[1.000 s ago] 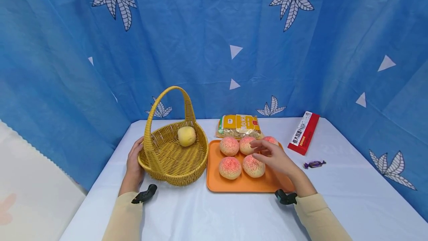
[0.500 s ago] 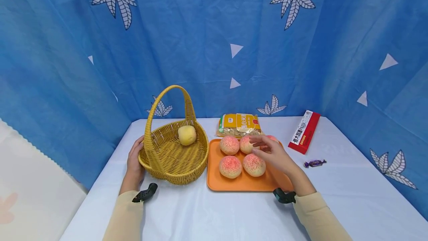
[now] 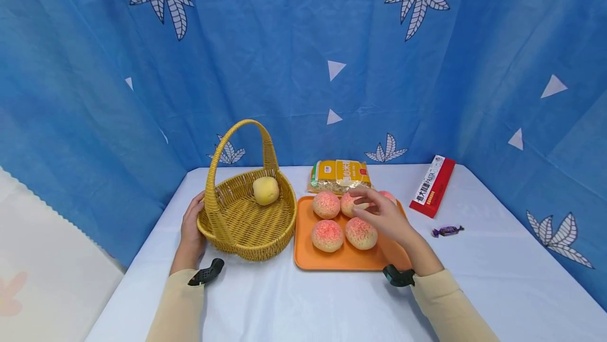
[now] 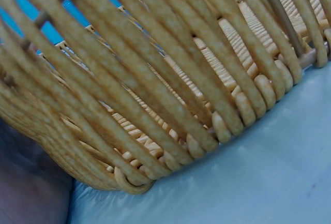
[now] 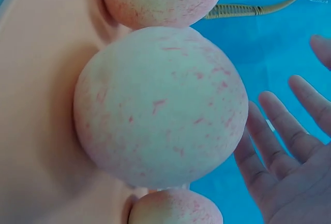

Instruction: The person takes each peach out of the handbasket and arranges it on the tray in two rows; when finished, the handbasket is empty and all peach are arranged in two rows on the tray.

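A woven basket point(image 3: 253, 228) with a tall handle stands at the left, a yellow round fruit point(image 3: 266, 191) inside it. My left hand point(image 3: 192, 226) rests against the basket's left side, fingers round its outer wall. On an orange tray point(image 3: 351, 263) sit several pink-and-cream round peaches. My right hand point(image 3: 382, 216) hovers over the tray's right part, fingers spread and slightly bent, holding nothing. A peach point(image 3: 362, 233) lies just left of and below it. In the right wrist view a large peach point(image 5: 160, 107) lies beside the spread fingers point(image 5: 282, 125).
Behind the tray lies a yellow food packet point(image 3: 340, 175). Farther right are a red-and-white pasta packet point(image 3: 432, 186) and a small purple wrapped candy point(image 3: 448, 231). A blue curtain point(image 3: 294, 68) hangs behind the white-covered table point(image 3: 265, 300).
My right hand has shifted slightly left over the tray. My left hand stays at the basket, and the peaches have not been moved.
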A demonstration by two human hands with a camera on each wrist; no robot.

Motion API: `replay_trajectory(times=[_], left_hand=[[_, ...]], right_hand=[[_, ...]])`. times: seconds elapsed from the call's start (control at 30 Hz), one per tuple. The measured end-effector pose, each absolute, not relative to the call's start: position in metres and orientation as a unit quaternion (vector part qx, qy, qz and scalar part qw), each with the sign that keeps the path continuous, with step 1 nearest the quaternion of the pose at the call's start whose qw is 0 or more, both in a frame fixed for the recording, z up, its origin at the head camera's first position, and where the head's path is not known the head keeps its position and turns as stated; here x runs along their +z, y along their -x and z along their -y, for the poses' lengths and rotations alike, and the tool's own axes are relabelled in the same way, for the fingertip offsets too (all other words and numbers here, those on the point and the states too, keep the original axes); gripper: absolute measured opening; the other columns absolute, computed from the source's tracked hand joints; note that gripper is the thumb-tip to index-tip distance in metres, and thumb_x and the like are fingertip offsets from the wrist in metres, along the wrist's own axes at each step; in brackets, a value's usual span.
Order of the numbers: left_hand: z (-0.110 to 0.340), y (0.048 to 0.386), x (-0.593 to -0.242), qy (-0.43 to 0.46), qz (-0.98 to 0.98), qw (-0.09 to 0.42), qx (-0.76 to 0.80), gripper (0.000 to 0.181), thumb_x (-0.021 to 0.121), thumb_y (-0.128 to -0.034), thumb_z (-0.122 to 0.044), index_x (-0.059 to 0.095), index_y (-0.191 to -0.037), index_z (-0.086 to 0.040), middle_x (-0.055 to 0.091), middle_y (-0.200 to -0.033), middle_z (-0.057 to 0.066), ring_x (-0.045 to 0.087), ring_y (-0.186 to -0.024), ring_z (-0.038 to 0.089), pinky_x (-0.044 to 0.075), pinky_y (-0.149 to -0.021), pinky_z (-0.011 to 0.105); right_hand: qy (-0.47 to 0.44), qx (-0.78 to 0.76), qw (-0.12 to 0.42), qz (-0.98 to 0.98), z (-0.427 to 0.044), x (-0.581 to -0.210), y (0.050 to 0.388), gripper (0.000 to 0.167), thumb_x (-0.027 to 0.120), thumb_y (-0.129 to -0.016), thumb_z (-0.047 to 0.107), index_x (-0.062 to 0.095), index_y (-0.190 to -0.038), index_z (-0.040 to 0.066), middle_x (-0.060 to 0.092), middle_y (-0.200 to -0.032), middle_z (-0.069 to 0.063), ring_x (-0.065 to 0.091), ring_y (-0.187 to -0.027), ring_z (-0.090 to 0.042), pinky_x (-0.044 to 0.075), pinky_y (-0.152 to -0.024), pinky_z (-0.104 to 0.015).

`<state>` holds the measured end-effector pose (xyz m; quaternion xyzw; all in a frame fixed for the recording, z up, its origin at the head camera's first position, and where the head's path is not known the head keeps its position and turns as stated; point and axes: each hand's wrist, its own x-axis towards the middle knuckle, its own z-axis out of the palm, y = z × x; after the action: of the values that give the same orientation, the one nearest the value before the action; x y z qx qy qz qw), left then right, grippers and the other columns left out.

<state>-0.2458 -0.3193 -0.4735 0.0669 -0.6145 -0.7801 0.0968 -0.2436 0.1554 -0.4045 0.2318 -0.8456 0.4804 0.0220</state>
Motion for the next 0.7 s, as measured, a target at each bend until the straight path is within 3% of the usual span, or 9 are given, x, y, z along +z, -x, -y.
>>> replay_trajectory(times=[0.27, 0.7], left_hand=[[0.318, 0.245, -0.473, -0.082, 0.605, 0.100, -0.786, 0.042, 0.034, -0.1085, -0.029, 0.044, -0.149, -0.026, 0.048, -0.137, -0.015, 0.053, -0.117, -0.001, 0.046, -0.094, 0.011], [0.318, 0.246, -0.471, -0.075, 0.610, 0.099, -0.782, 0.043, 0.037, -0.1074, -0.032, 0.044, -0.150, -0.027, 0.046, -0.141, -0.013, 0.051, -0.120, 0.000, 0.046, -0.094, 0.011]], right_hand=[[-0.226, 0.485, 0.007, 0.845, -0.144, -0.401, 0.242, 0.046, 0.069, -0.095, 0.023, 0.055, -0.138, 0.016, 0.058, -0.138, -0.008, 0.058, -0.122, -0.029, 0.051, -0.096, -0.037], [-0.267, 0.493, 0.013, 0.828, -0.128, -0.404, 0.242, 0.050, 0.070, -0.093, 0.014, 0.053, -0.140, 0.013, 0.056, -0.137, -0.016, 0.060, -0.120, -0.038, 0.052, -0.098, -0.050]])
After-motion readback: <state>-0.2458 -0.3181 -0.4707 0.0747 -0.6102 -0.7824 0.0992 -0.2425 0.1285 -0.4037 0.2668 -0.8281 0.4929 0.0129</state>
